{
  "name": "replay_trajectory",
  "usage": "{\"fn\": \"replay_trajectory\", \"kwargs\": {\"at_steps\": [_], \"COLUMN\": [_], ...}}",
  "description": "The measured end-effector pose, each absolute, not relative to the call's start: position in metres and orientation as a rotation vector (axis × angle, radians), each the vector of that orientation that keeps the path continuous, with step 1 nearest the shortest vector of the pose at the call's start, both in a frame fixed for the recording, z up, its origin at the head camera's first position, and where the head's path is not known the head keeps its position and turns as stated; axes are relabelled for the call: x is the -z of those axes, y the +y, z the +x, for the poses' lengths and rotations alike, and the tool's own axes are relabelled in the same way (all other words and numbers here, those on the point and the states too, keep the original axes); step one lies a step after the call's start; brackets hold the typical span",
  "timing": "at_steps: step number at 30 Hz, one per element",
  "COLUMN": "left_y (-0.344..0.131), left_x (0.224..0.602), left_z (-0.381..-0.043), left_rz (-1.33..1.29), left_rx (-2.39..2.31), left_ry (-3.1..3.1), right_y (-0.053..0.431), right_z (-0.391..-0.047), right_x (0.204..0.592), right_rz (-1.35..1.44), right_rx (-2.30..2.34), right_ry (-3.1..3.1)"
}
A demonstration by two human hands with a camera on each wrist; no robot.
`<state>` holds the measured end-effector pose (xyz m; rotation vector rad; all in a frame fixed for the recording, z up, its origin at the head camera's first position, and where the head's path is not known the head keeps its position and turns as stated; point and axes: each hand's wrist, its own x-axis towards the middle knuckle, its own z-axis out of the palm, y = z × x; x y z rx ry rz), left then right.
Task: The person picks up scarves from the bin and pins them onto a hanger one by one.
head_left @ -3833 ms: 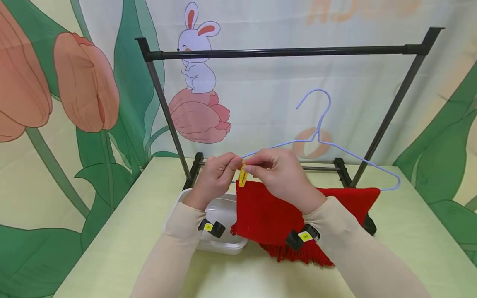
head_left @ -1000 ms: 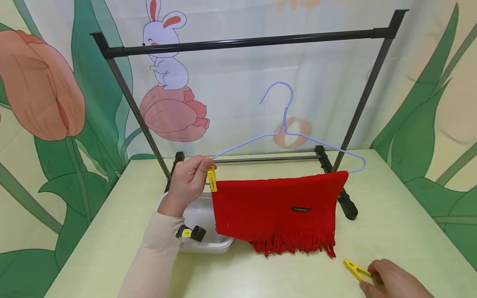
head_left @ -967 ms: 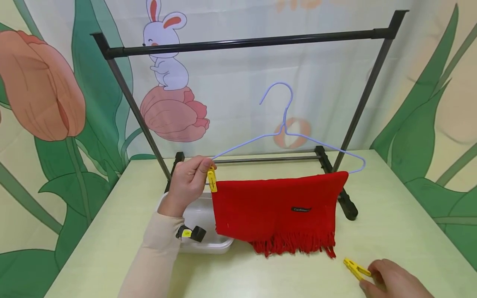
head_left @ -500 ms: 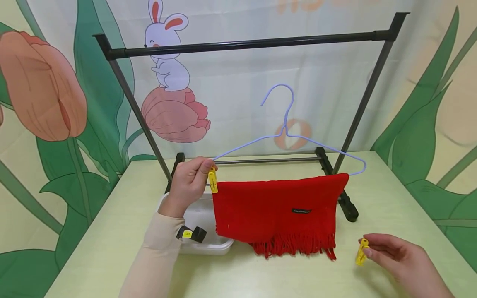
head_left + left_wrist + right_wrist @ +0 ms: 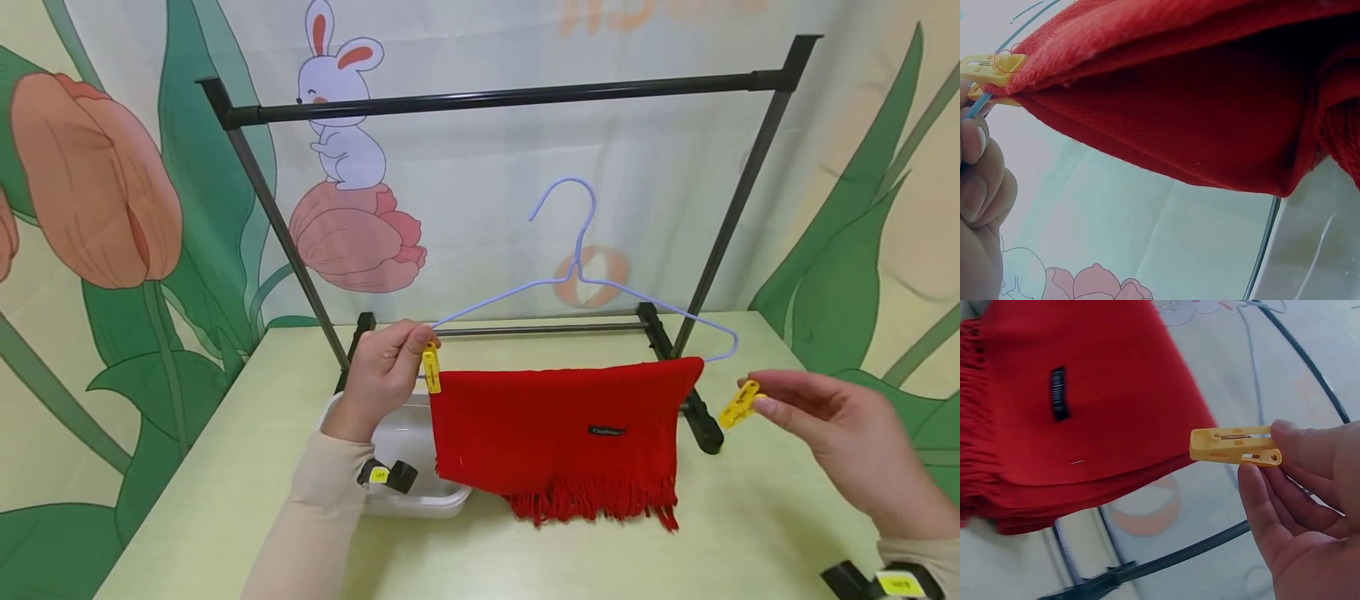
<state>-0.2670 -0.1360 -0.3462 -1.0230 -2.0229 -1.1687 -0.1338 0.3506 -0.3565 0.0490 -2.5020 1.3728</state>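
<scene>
A red fringed scarf (image 5: 555, 433) hangs folded over the lower bar of a lilac wire hanger (image 5: 577, 267). At the scarf's upper left corner a yellow clothespin (image 5: 431, 369) bites the cloth and the wire. My left hand (image 5: 378, 379) grips the hanger's left end beside that clothespin; its curled fingers (image 5: 985, 181) show in the left wrist view. Off the scarf's right edge, my right hand (image 5: 840, 433) pinches a second yellow clothespin (image 5: 1235, 447) by its handles between thumb and fingertips. This clothespin is apart from the scarf in the head view.
Behind the hanger stands a black garment rack (image 5: 510, 96) with its feet on the pale table (image 5: 247, 500). A white plastic tub (image 5: 420, 500) sits beneath the scarf's left side, partly hidden. A printed curtain (image 5: 480, 208) hangs behind the rack.
My right hand has left the first clothespin, picked a second one off the table at the right, and raised it to the scarf's upper right. The left hand keeps its hold on the hanger.
</scene>
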Motion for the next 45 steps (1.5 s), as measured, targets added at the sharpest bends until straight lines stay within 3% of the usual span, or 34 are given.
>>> {"fn": "replay_trajectory", "kwargs": {"at_steps": [6, 12, 45], "left_y": [-0.136, -0.137, -0.135], "left_x": [0.345, 0.345, 0.347], "left_z": [-0.267, -0.267, -0.269], "left_rz": [-1.024, -1.029, -1.071], "left_rx": [1.17, 1.182, 1.257], "left_ry": [-2.031, -2.019, -1.897], "right_y": [0.346, 0.343, 0.32], "right_z": [-0.161, -0.185, -0.185], "right_x": [0.314, 0.298, 0.336], "right_rz": [0.038, -0.029, 0.074], "right_rx": [-1.21, -1.19, -1.16], "right_ry": [-2.505, -2.572, -2.475]}}
